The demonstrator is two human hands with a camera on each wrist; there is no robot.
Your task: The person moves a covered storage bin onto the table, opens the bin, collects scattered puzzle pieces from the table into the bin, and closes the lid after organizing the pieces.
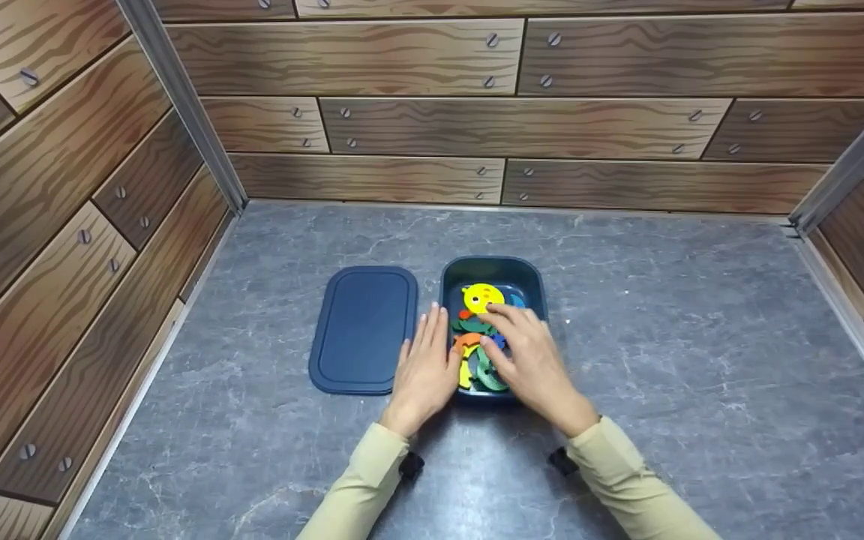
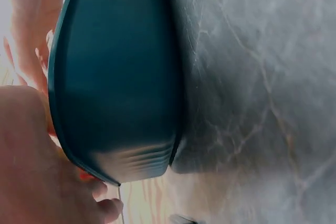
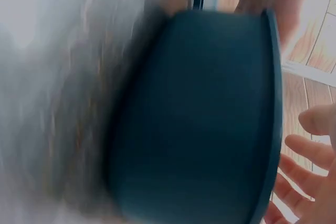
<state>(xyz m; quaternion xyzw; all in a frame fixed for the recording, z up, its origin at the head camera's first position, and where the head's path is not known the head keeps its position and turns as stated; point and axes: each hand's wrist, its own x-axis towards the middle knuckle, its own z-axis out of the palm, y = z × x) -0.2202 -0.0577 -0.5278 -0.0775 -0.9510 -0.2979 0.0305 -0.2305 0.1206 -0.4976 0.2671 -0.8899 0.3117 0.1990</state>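
Observation:
A dark blue-green plastic box [image 1: 493, 264] stands uncovered on the grey tabletop. Inside lie several colourful flat pieces: a yellow one with a face [image 1: 483, 298], an orange one [image 1: 468, 341] and a green curved one [image 1: 489, 373]. My left hand [image 1: 426, 372] is at the box's left rim with its fingers nearly straight, pointing away from me. Over the right rim reaches my right hand [image 1: 532, 362], fingers spread and loosely bent above the pieces, with nothing seen held. In the right wrist view those fingers [image 3: 304, 156] appear beside the rim; whether they touch it I cannot tell.
A dark blue lid [image 1: 364, 330] lies flat on the table, just left of the box and close to my left hand. Wood-patterned walls [image 1: 522, 127] enclose the table at the back, left and right.

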